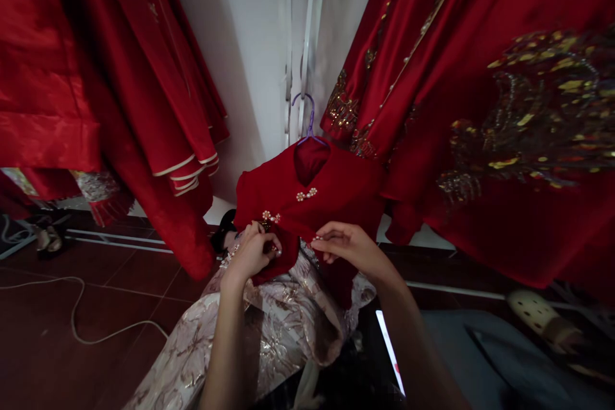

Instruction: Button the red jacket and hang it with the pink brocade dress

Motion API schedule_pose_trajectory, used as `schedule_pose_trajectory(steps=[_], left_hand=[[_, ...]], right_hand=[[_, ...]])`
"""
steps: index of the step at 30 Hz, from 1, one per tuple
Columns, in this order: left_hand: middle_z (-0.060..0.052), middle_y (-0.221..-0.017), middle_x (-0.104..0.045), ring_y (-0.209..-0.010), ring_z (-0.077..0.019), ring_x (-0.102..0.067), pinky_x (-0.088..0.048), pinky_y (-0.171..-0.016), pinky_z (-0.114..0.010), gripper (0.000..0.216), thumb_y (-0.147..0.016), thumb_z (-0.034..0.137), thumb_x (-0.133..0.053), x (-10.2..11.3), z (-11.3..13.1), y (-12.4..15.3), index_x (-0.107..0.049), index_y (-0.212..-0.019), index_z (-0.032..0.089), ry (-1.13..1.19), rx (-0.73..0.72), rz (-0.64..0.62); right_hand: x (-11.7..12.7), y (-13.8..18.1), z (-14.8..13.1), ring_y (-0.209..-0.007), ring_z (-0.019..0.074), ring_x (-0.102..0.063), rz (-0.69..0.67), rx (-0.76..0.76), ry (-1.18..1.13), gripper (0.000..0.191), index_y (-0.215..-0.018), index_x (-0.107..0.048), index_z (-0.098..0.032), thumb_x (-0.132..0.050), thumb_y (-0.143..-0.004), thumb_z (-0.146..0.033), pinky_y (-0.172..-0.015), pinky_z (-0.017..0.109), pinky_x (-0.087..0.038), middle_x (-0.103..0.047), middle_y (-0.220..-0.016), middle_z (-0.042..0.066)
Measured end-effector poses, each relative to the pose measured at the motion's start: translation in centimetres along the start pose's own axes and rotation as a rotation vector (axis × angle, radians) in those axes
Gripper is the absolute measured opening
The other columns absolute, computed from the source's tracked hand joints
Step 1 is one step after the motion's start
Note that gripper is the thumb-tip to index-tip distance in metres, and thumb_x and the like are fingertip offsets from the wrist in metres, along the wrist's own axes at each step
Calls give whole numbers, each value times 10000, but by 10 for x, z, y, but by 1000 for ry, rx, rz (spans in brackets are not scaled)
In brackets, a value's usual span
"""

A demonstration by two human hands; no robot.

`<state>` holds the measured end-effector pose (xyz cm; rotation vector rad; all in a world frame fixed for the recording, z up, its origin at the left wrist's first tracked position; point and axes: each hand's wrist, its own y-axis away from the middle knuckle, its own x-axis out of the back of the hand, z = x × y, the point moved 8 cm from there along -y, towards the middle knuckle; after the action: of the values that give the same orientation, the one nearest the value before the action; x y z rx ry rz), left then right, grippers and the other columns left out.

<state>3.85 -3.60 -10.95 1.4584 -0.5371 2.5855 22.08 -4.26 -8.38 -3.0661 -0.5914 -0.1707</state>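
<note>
The left hand [254,251] is curled closed on the front edge of a small red top [307,202], its fingertips pinching the cloth just below a pearl-like fastening [270,216]. The right hand [343,245] grips the same edge a little to the right, fingers bent and pressed onto the fabric, thumb underneath. Both hands meet at the lower front of the garment, near each other but not touching.

The red top is deep crimson, with a matt, velvety look, a short stand-up collar and short sleeves. A second pearl-like fastening [306,193] sits higher, just under the collar, and the two lie along a slanted front closure. The garment hangs on a purple hanger [307,116], whose hook rises in front of a white wall [250,45]. Its lower part is gathered between the hands.

Below it spreads a pale skirt [269,327] with a shiny floral pattern, draped down toward the dark red tiled floor [57,333]. A white cable [77,314] curls across that floor. Plain red robes [120,77] with cream piping hang to the left; red gowns with gold embroidery [528,115] hang to the right.
</note>
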Motion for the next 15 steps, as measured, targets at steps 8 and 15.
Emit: schedule_pose_trajectory(steps=[8,15], left_hand=[[-14,-766,-590,-704,-133,-535,-405,-670,-238,137,-806,228,-519,31,14,7,-642,-857,196,208,-21,72],[-11,-693,-649,-643,-135,-598,-442,-601,-212,69,-722,214,-577,25,-1,13,-630,-754,184,363,97,49]], right_hand=[[-30,-8,0,-742,151,-662,76,98,-142,268,-899,-585,-174,-642,-729,-373,-586,250,-558,-667,-842,39],[-57,-25,30,-666,157,-654,196,143,-53,297,-903,-617,-163,-619,-742,-413,-562,277,-573,-673,-799,48]])
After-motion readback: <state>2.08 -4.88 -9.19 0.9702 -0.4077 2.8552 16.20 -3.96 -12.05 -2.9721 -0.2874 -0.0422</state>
